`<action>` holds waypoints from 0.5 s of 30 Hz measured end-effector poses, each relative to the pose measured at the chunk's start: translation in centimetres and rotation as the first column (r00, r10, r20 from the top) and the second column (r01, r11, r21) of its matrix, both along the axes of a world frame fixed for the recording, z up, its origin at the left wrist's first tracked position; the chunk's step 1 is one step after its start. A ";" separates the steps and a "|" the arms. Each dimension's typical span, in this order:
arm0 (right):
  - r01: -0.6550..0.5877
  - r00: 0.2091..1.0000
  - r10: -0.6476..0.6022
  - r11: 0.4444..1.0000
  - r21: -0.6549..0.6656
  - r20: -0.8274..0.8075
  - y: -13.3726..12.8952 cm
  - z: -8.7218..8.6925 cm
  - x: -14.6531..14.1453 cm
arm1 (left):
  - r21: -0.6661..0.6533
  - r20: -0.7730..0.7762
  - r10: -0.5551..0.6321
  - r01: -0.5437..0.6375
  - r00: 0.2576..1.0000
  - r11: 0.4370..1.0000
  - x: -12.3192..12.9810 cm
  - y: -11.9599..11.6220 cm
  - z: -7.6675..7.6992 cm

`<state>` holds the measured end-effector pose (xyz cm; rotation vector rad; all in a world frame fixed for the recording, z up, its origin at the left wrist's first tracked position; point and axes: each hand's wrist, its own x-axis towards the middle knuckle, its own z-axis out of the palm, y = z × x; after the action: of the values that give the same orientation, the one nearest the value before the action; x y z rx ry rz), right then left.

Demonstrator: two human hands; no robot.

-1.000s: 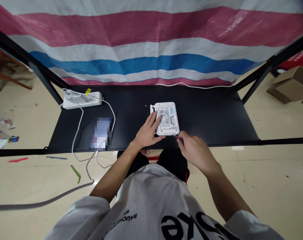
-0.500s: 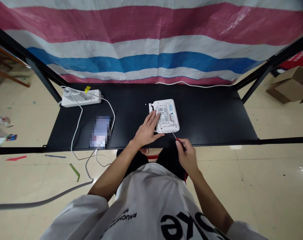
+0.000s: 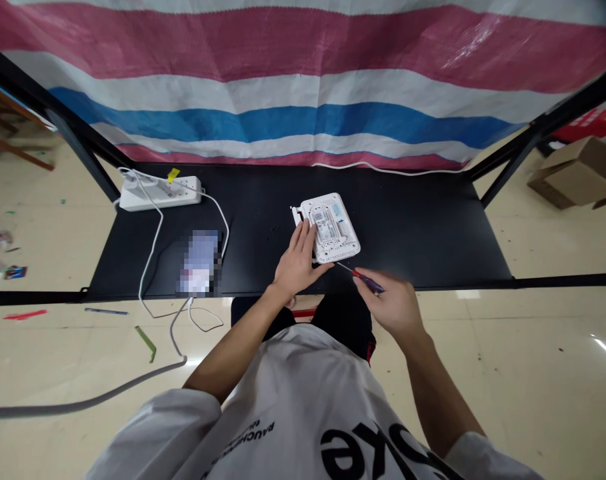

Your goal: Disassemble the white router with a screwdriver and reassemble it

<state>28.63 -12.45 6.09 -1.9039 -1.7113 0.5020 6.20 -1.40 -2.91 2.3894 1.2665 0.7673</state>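
A white router (image 3: 339, 223) lies underside up on the black tabletop, showing its label, vent holes and a hinged antenna on the left side. My left hand (image 3: 299, 261) rests on its left part, fingers stretched over the casing and thumb along the near edge. In my right hand (image 3: 393, 299) is a screwdriver (image 3: 369, 281) with a dark red and blue handle. Its thin shaft points left, and the tip is at the router's near edge, close to my left thumb. Whether the tip sits inside the seam cannot be made out.
A phone (image 3: 200, 262), blurred out, lies on the left of the table (image 3: 423, 233), with a white cable attached. Behind it is a white power strip (image 3: 160, 193) with plugs. Tiny dark bits lie left of the router. A striped sheet (image 3: 303, 87) hangs behind; a cardboard box (image 3: 580, 173) stands right.
The router has turned slightly counterclockwise. The screwdriver has swung from a steep angle to a flatter one, its tip shifting left along the near edge, while my right hand moved right.
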 end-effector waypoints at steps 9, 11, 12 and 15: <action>-0.147 0.931 0.196 0.974 -0.172 0.309 3.1 2.4 -1.6 | -0.017 0.035 -0.002 0.003 0.999 1.000 0.0 -0.1 0.4; -0.178 0.890 0.254 0.958 -0.225 0.378 3.8 3.4 -2.1 | -0.018 0.050 -0.001 0.002 0.999 1.000 -0.1 -0.1 0.3; -0.191 0.867 0.287 0.947 -0.259 0.408 4.1 3.9 -2.4 | -0.018 0.056 0.000 0.001 0.998 1.000 -0.1 -0.1 0.3; -0.210 0.828 0.346 0.921 -0.328 0.442 4.5 4.2 -3.1 | -0.017 0.065 0.004 -0.003 0.998 1.000 -0.1 -0.1 0.1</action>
<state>25.56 -7.90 10.28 -2.1045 -2.3899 0.3855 6.13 -1.47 -2.85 2.3300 1.2465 0.8244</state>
